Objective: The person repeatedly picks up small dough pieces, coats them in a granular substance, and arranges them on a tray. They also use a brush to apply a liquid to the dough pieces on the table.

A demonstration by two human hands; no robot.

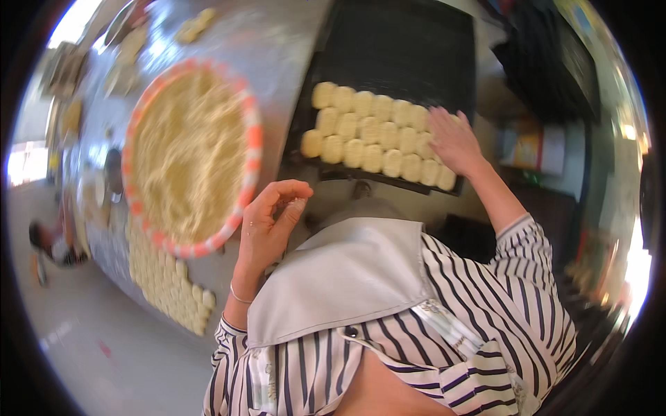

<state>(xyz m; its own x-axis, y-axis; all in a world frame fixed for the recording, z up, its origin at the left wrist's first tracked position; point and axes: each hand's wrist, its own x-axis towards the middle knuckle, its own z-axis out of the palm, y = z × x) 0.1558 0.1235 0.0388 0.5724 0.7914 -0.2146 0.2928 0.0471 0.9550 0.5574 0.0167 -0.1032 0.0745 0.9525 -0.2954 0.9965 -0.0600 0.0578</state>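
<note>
Pale oval dough pieces point(370, 130) lie side by side in three rows on the near half of a black baking tray point(400, 47). My right hand point(453, 139) is laid flat, fingers spread, over the right end of these rows and hides some pieces; whether it holds one cannot be told. My left hand point(276, 216) hovers between the tray and a large round basin, its fingers curled with thumb near fingertips and white residue on them. Nothing clear shows in its grasp. That basin, with an orange-and-white rim point(253, 138), is filled with a pale crumbly or floury mass point(190, 156).
A metal table point(281, 31) carries the basin. Many more dough pieces point(169, 283) lie along its near left edge. Further dough point(196, 25) and a bowl point(122, 23) are at the back. A person point(54, 244) is at far left. Dark material point(546, 67) hangs right of the tray.
</note>
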